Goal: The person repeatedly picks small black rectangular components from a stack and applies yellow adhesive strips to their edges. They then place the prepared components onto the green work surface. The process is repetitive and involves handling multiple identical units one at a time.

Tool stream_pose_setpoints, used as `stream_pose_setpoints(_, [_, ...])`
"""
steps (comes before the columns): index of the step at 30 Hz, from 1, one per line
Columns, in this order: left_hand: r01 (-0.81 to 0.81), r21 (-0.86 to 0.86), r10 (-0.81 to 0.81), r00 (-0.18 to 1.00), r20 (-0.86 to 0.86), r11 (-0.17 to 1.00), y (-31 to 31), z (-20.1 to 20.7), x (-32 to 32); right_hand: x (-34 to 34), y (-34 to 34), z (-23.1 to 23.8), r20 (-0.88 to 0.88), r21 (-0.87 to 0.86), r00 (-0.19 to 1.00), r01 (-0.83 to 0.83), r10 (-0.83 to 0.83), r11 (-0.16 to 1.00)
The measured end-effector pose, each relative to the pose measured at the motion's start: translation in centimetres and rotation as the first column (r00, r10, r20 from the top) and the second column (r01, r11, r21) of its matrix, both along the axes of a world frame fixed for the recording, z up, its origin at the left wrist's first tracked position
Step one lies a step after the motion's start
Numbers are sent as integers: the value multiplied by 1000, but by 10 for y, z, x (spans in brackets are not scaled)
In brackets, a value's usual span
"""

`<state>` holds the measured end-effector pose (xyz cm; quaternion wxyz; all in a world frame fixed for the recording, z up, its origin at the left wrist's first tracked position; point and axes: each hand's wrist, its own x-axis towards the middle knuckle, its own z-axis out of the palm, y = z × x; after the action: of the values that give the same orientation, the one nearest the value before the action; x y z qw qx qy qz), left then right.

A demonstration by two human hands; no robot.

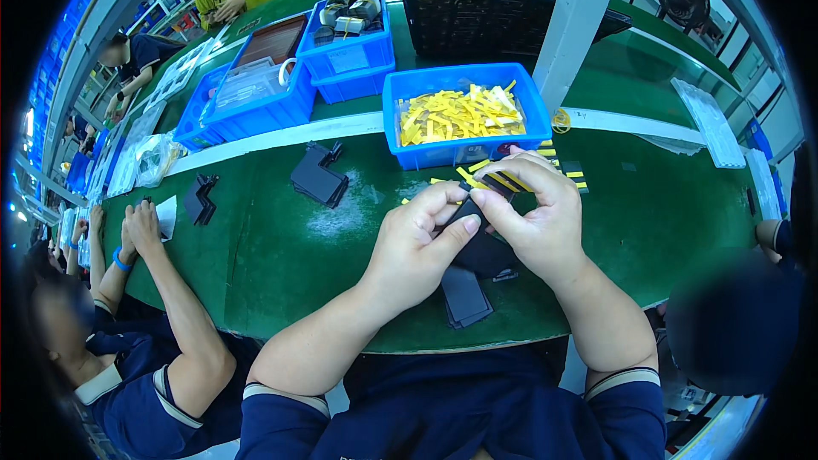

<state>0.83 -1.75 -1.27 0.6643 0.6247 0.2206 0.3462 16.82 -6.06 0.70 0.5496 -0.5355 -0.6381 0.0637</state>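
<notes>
A black flat piece point(477, 238) is held up over the green table, between my two hands. My left hand point(417, 243) is closed on its left side, thumb on top. My right hand point(541, 217) pinches its upper edge between thumb and forefinger, by a yellow strip point(470, 177). Whether that strip touches the piece, I cannot tell. Just below my hands lies a small pile of black flat pieces point(466, 300). Beyond my fingers, black strips with yellow bits point(573, 175) lie on the table, partly hidden by my right hand.
A blue bin point(464, 153) of yellow strips stands ahead. Black angled pieces lie in stacks point(319, 175) to the left, near white powder on the green table point(264, 247). More blue bins point(349, 60) stand behind, beside a white post point(579, 25). A co-worker's hands point(141, 226) work at left.
</notes>
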Motion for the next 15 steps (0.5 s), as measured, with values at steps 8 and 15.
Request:
stream_pose_setpoints(8, [-82,180,81,997,13,980,0,7,0,8,-4,13,18,-75,988,-154,156,985])
stream_pose_setpoints(15, [-18,-7,18,999,46,1000,8,10,-1,18,-3,18,209,38,971,-127,117,991])
